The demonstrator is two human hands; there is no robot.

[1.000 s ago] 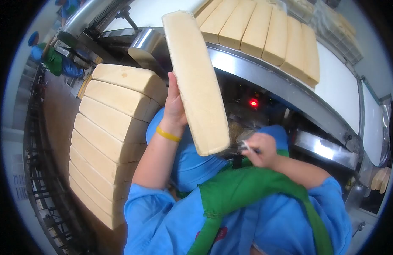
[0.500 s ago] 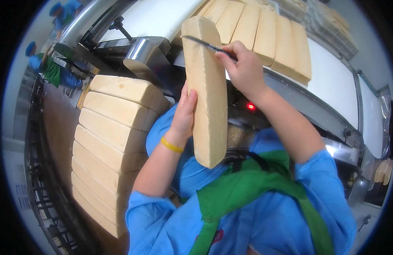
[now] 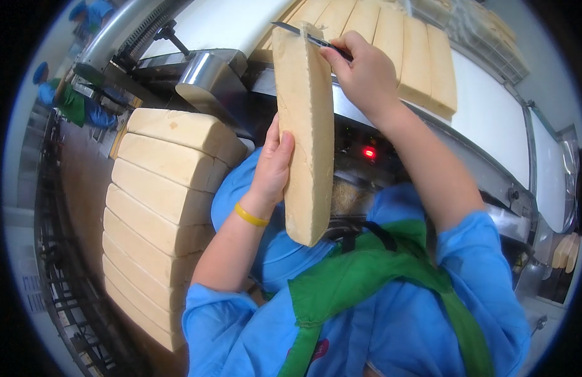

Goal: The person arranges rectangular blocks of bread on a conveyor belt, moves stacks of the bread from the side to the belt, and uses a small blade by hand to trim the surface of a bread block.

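Note:
A long, pale yellow loaf-like block (image 3: pixel 303 144) stands nearly upright in front of me, its top tipped away. My left hand (image 3: pixel 273 157) grips its left side around the middle, thumb on the near face and the other fingers mostly hidden behind. In my right hand (image 3: pixel 366 72) is a knife (image 3: pixel 313 39) with a dark handle. The thin blade lies across the upper end of the block, and a small ragged strip of the block's surface curls up beside it.
Similar blocks are stacked at my left (image 3: pixel 171 169), and more lie in a row on a white conveyor belt (image 3: pixel 486 100) ahead. A metal roller housing (image 3: pixel 209 81) and a red-lit display (image 3: pixel 369 152) sit nearby. Two co-workers (image 3: pixel 71 100) stand far left.
My right hand has moved the knife up the block to its top end, where a strip has lifted. My left hand keeps its hold, and the block has shifted slightly.

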